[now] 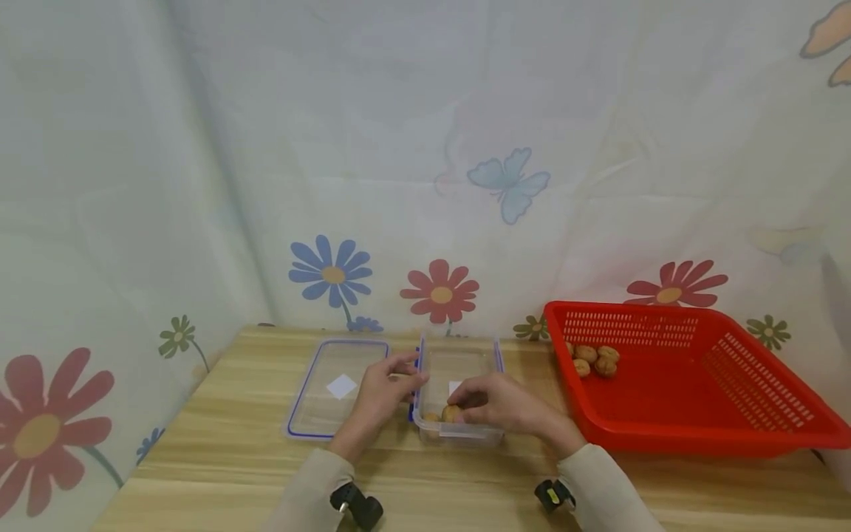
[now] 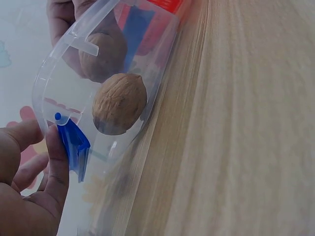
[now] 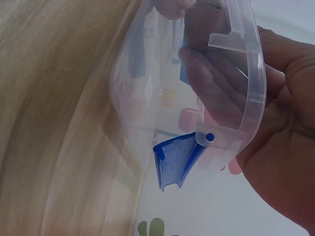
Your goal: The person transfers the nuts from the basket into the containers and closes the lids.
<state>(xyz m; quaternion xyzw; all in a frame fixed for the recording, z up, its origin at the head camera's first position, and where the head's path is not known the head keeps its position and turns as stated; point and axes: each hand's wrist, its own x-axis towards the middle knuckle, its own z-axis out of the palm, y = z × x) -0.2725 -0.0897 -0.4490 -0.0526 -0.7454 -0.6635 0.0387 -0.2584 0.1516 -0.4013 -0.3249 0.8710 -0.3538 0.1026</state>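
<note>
1. A clear plastic container [image 1: 459, 391] stands on the wooden table [image 1: 219, 458], between its lid [image 1: 335, 388] and a red basket [image 1: 691, 384].
2. The right hand [image 1: 501, 403] reaches into the container's near end, its fingers curled round a walnut [image 1: 452, 414] there.
3. A second walnut [image 2: 119, 103] lies just beside it on the container floor.
4. The left hand [image 1: 382, 391] pinches the container's left rim at the blue clip [image 2: 74, 145].
5. More walnuts [image 1: 594, 360] lie in the basket's far corner.

Walnut [image 1: 452, 413] inside clear container [image 1: 459, 432]
</note>
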